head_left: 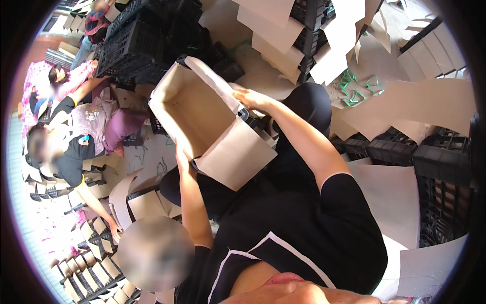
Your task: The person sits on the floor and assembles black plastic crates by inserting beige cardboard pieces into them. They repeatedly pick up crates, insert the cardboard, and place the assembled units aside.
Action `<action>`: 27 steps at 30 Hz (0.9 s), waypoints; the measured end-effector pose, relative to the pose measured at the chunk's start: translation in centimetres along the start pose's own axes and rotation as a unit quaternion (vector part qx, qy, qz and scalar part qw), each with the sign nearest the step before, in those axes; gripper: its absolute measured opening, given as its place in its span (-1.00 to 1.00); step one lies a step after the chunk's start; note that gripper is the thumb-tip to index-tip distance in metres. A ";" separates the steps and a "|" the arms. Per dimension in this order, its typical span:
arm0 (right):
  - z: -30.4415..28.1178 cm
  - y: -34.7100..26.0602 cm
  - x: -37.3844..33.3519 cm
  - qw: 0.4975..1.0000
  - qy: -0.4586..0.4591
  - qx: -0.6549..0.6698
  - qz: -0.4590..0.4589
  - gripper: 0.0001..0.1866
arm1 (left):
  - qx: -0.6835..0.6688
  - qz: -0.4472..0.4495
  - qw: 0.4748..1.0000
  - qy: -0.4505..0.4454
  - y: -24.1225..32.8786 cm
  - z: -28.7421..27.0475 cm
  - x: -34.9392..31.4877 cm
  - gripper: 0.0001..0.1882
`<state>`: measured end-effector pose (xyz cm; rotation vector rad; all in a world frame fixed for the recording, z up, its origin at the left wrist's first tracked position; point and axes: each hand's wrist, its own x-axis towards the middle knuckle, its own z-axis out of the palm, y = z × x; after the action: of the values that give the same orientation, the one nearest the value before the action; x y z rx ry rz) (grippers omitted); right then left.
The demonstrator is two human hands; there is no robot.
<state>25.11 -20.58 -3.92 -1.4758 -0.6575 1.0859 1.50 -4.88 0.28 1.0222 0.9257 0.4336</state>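
Observation:
A black plastic crate (243, 114), lined with light brown paper or thin cardboard (202, 114), sits tilted over my lap with its opening facing up. Folded liner edges cover much of its rim, and one broad flap (235, 154) hangs over the near right side. My right hand (249, 100) is closed on the right-hand rim, its fingers over the liner edge. Along the left side of the crate, my left hand (184, 156) holds the liner and rim. Some of its fingers are hidden.
Stacked black crates (134, 48) stand at the far left. Lined crates (390, 147) with sheets sticking out are at my right. Green straps (352, 88) lie on the floor. Several other people are at the left; one co-worker's hand (115, 230) reaches near lined crates.

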 end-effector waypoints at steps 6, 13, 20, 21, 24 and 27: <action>-0.4 10.3 6.6 0.996 0.020 -0.084 -0.036 -0.40 | -0.060 0.046 0.997 -0.017 0.0 -0.9 2.0 -0.41; 1.5 11.5 4.7 0.992 0.024 -0.124 0.011 -0.39 | -0.035 0.011 0.999 0.022 -10.0 -4.3 7.6 -0.36; -0.3 10.2 1.7 0.977 0.085 -0.191 0.045 -0.38 | -0.019 0.042 0.994 0.098 -10.8 -1.9 7.3 -0.29; -0.5 10.2 1.6 0.974 0.100 -0.199 0.047 -0.38 | -0.012 0.046 0.993 0.107 -10.7 -1.9 7.3 -0.28; -1.3 9.7 1.3 0.963 0.153 -0.217 0.049 -0.37 | 0.024 0.058 0.988 0.140 -11.6 -1.9 7.2 -0.27; -2.7 8.1 1.8 0.952 0.219 -0.210 0.041 -0.37 | 0.052 0.064 0.986 0.145 -13.5 -2.3 7.8 -0.34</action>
<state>26.89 -21.89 -12.35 -2.0502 -0.5295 0.6593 2.64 -4.79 -15.45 1.1365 1.1564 0.6593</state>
